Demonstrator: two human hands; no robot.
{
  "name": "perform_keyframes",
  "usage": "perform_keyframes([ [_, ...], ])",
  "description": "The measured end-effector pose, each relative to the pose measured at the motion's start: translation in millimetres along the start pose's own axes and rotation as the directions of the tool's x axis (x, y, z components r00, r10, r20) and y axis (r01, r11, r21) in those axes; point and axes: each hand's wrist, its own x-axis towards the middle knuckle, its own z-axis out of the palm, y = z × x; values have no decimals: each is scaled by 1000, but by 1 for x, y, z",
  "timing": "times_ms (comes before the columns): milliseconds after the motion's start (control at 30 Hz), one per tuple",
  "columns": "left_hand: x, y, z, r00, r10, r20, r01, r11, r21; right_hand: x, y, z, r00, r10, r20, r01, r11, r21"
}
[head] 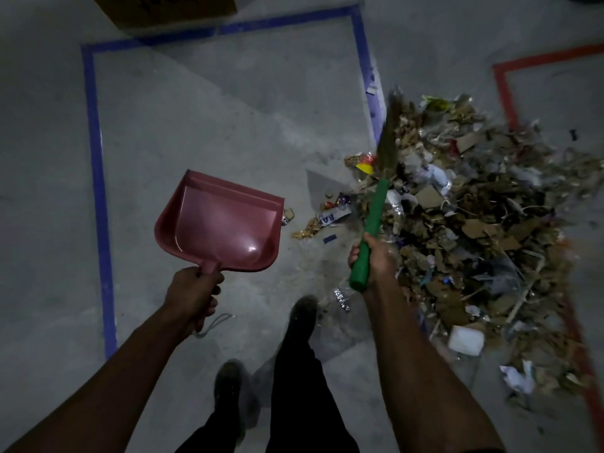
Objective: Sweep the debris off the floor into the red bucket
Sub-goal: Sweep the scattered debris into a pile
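My left hand (192, 294) grips the handle of a pink dustpan (222, 222), held above the floor with its mouth pointing up and left. My right hand (376, 256) grips the green handle of a broom (376, 207); its brown bristles (390, 125) reach up along the left edge of a large debris pile (474, 230) of cardboard scraps, paper and wrappers on the right. A few loose wrappers (327, 220) lie between dustpan and pile. No red bucket is in view.
Blue tape (98, 178) marks a rectangle on the grey concrete floor; red tape (503, 89) marks another at right. A cardboard box (170, 11) sits at the top. My feet (304, 312) stand at bottom centre, beside a crushed clear bottle (340, 299).
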Motion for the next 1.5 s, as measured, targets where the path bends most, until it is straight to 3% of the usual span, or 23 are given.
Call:
perform_keyframes([
  [100, -4, -3, -8, 1000, -5, -10, 5, 1000, 3, -39, 37, -1, 998, -57, 0, 56, 977, -206],
  [200, -8, -9, -16, 1000, -4, -18, 4, 999, -33, -66, 69, -3, 993, -72, 96, 101, 931, -350],
  [400, -10, -31, -23, 999, -18, -28, 16, 998, -67, -46, 68, -4, 999, 31, 43, -7, 878, -478],
  [500, -10, -45, -26, 1000, -21, -16, 20, 997, -70, -28, 48, -20, 999, 47, -28, -54, 915, -400],
  [700, -18, -71, -46, 1000, -7, 10, 8, 993, -120, -29, 23, -45, 999, -30, -25, 23, 971, -238],
  [833, -30, -92, -72, 999, 33, 16, -31, 993, -115, -72, 56, -46, 998, -3, 57, 11, 990, -142],
  [933, -40, -115, -94, 998, 50, 29, -47, 992, -113, -110, 99, -42, 996, 21, 90, -3, 981, -195],
  [1067, -54, -150, -124, 999, 24, 46, -19, 995, -98, -152, 176, -40, 996, -10, 90, 44, 923, -382],
  [1267, -57, -205, -159, 999, -7, 46, 12, 994, -113, -171, 278, -59, 991, -39, 124, 112, 747, -656],
  [1433, -50, -240, -175, 997, -35, 65, 44, 989, -139, -156, 284, -71, 995, -73, 63, 95, 654, -751],
  [1500, -47, -248, -178, 997, -31, 71, 41, 989, -142, -149, 269, -75, 992, -128, 19, 101, 672, -733],
])
